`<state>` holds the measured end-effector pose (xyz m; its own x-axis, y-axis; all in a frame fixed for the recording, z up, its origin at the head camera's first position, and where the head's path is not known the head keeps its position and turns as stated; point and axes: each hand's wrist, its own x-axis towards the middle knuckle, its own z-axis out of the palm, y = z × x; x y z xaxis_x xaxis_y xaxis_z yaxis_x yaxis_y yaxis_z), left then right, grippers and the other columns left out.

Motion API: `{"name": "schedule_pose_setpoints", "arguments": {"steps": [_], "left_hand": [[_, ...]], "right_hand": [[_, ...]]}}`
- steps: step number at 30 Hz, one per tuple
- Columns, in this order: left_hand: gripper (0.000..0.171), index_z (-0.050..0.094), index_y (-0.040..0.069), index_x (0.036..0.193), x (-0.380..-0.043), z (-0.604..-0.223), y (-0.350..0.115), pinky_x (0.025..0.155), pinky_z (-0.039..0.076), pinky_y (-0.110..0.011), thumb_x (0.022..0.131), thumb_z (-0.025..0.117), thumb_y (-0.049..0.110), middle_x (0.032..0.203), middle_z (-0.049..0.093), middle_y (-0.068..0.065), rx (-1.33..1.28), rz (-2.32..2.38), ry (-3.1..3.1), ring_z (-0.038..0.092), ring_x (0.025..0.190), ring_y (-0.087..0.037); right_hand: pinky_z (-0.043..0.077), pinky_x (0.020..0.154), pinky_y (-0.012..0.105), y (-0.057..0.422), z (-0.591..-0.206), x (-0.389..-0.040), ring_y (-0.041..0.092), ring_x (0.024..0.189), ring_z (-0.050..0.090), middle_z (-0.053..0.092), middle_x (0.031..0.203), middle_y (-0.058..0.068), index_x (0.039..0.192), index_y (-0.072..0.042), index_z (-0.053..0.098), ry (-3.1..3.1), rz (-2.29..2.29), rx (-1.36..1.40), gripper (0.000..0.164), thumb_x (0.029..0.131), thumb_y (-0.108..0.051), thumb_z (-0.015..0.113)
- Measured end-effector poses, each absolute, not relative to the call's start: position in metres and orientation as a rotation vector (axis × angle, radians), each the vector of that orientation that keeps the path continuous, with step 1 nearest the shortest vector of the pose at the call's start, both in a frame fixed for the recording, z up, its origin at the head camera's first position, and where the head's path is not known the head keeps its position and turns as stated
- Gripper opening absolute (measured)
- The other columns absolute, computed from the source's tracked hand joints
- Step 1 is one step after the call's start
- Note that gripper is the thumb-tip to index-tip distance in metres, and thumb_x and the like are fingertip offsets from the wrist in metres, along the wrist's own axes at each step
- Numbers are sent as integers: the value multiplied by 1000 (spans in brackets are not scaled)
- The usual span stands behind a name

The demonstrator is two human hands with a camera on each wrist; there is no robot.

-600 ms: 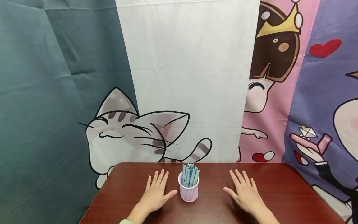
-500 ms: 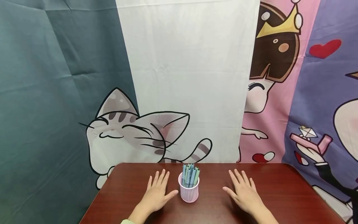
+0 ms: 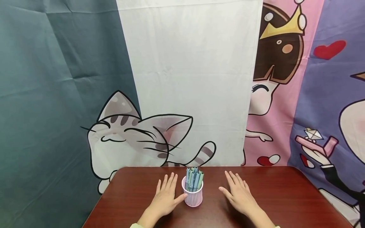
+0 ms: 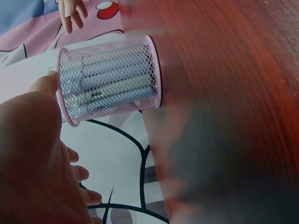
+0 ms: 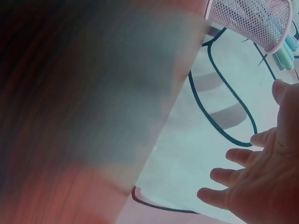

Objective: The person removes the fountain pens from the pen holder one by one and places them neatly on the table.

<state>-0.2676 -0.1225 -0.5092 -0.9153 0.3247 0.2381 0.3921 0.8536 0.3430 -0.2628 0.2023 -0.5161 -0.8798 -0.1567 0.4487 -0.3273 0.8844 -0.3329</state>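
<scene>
A pink mesh pen holder [image 3: 193, 199] stands upright on the table, filled with several blue and green pens [image 3: 194, 180]. Just left of it is my left hand [image 3: 164, 200], palm down with fingers straight. Its thumb overlaps the holder's left side in the head view; in the left wrist view the thumb tip lies at the rim of the mesh holder [image 4: 110, 79], and whether they touch I cannot tell. My right hand [image 3: 239, 197] hovers to the right, apart from the holder, fingers straight and spread. The right wrist view also has the holder [image 5: 252, 21] beyond that hand's thumb.
The dark red wooden table [image 3: 137, 180] has rounded far corners. Right behind its back edge hangs a printed cloth [image 3: 194, 79] with a cartoon cat [image 3: 125, 145] and other figures.
Both hands have moved inward toward the pen holder, the left to the right and the right to the left. The holder and its pens stay in place.
</scene>
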Motion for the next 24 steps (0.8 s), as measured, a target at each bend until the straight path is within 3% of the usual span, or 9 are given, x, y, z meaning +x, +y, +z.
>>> {"name": "schedule_pose_setpoints", "arguments": {"steps": [14, 20, 24], "left_hand": [[99, 31, 3, 157, -274, -508, -106, 118, 14, -67, 91, 47, 76, 164, 29, -18, -516, -560, -2896, 20, 151, -46], [100, 35, 5, 156, -276, -506, -98, 118, 15, -67, 90, 47, 78, 162, 32, -18, -514, -551, -2899, 22, 151, -46], [102, 34, 5, 157, -276, -506, -95, 119, 15, -66, 89, 46, 80, 162, 32, -19, -507, -539, -2916, 22, 151, -46]], "right_hand": [[32, 110, 68, 182, -516, -275, 44, 139, 41, 45, 149, 26, 153, -3, 41, -2673, 953, 333, 70, 101, -47, 57], [36, 112, 58, 172, -516, -284, 39, 136, 46, 49, 144, 24, 149, -2, 46, -2602, 1149, 313, 64, 101, -42, 61], [39, 110, 57, 166, -514, -287, 38, 132, 51, 53, 140, 22, 146, -4, 50, -2567, 1234, 282, 60, 101, -41, 61]]}}
